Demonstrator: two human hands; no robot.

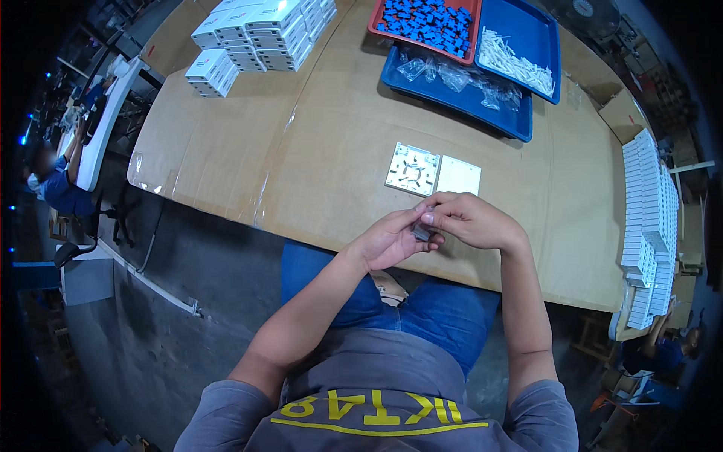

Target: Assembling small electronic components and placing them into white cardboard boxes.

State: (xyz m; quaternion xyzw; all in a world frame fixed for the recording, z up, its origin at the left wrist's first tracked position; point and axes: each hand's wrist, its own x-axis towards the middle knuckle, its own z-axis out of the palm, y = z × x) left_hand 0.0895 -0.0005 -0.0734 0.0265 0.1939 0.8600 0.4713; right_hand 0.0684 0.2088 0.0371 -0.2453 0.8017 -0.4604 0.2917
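Observation:
Both hands meet close to the table's near edge, around a small greyish piece [422, 232] that looks like a plastic packet; its exact kind is too small to make out. My left hand [388, 239] is palm up with its fingers curled under the piece. From above, my right hand [473, 220] pinches at it with thumb and fingers. Just beyond the hands lies a square white plastic tray [412, 170] with dark slots and a ring pattern inside. A plain white square cover [459, 177] rests right beside it.
At the back stand a red tray [476, 30] of blue parts, a blue tray [556, 53] of white sticks, and a lower blue tray [452, 109] with clear bags. White boxes [260, 34] are stacked far left; white cases [649, 218] line the right edge. People work at both sides.

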